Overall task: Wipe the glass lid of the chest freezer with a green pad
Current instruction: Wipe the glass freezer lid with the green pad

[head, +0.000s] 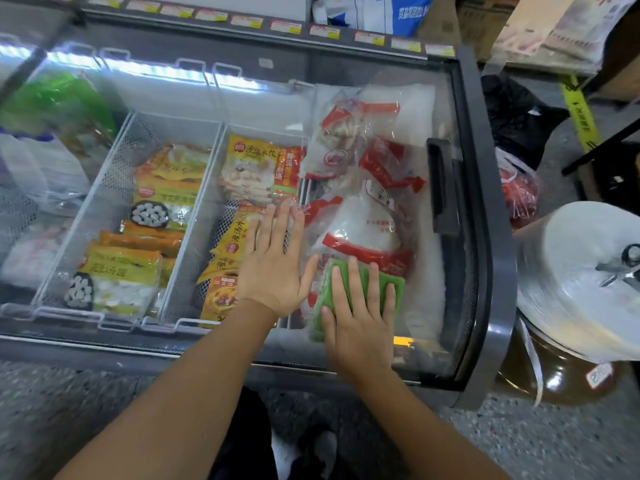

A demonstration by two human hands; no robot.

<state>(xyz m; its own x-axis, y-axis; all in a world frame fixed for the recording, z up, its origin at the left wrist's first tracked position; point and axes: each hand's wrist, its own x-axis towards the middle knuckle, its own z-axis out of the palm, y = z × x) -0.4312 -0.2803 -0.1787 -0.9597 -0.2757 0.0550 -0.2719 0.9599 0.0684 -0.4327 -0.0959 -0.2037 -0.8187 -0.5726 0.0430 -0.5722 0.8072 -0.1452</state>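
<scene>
The chest freezer's glass lid (391, 109) spans the middle of the view, with a dark handle (441, 188) near its right end. A green pad (398, 284) lies flat on the glass near the front right. My right hand (360, 320) presses down on the pad with spread fingers. My left hand (273, 261) rests flat on the glass just left of the pad, fingers apart, holding nothing. Bagged frozen food shows through the glass under both hands.
Wire baskets (114, 188) of yellow food packs sit inside the freezer on the left. A large roll of white wrap (575, 282) stands on a brown jar right of the freezer. Black and red bags (519, 188) lie behind it. Price tags (287, 27) line the far rim.
</scene>
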